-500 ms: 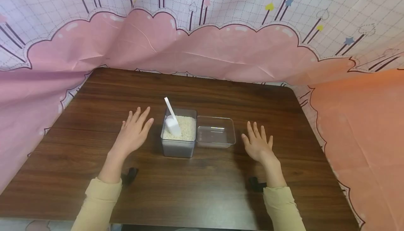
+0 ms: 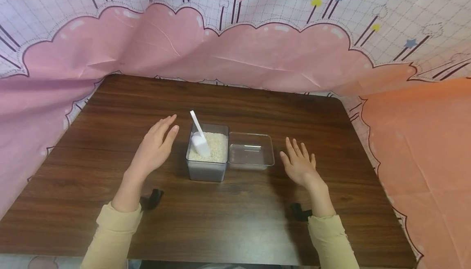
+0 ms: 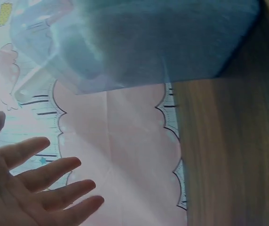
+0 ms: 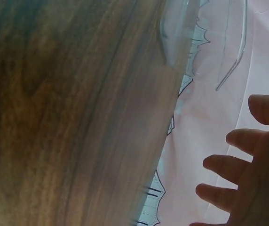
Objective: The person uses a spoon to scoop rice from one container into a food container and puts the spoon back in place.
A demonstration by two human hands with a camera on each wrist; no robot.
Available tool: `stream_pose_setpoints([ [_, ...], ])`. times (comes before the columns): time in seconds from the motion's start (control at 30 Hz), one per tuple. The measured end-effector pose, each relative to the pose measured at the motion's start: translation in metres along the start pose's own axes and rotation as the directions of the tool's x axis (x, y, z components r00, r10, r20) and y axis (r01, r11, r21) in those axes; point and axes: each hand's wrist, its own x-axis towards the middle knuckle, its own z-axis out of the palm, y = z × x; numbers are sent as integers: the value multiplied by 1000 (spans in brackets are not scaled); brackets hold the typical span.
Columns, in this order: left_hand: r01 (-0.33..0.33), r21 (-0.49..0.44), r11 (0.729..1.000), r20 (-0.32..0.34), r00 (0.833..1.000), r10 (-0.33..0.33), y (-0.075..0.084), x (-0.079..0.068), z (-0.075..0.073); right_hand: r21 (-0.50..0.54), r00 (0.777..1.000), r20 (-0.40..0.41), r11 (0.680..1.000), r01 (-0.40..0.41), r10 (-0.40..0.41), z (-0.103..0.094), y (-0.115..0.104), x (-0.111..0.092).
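A tall grey see-through container [image 2: 207,171] stands on the table, filled with white rice [image 2: 218,146]. Stuck in the rice is a white scoop [image 2: 200,144], its handle slanting up over the rim. Against the container's right side sits a lower clear plastic box [image 2: 251,165]. My left hand [image 2: 152,148] is held to the left of the container, apart from it, fingers straight. To the right of the clear box, my right hand [image 2: 300,167] is spread and touches neither container. Both wrist views show the fingers extended with nothing held.
The brown wooden table [image 2: 228,228] has rounded far corners. A pink patterned curtain [image 2: 250,64] hangs behind it, and an orange one [image 2: 423,146] on the right. A black wrist piece [image 2: 151,199] shows beside the left wrist, another [image 2: 301,212] beside the right.
My left hand has turned more onto its side, its fingers drawn closer together. The right hand has barely moved. Both containers and the scoop stay in place while the head view shifts slightly.
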Motion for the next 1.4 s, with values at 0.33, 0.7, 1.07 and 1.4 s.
stream_pose_setpoints([
  [0.33,-83,-104,991,-219,974,58,20,11,-4,94,998,4,993,65,-66,-9,-2,5],
  [0.7,56,-247,967,-45,997,-70,38,28,-5,358,990,93,931,70,-110,-12,-9,19],
  [1.07,141,-257,956,58,990,-130,34,34,2,498,988,126,867,11,-85,0,-9,39],
  [1.4,154,-279,948,93,987,-133,30,38,15,485,996,67,874,19,-58,11,-5,38],
])
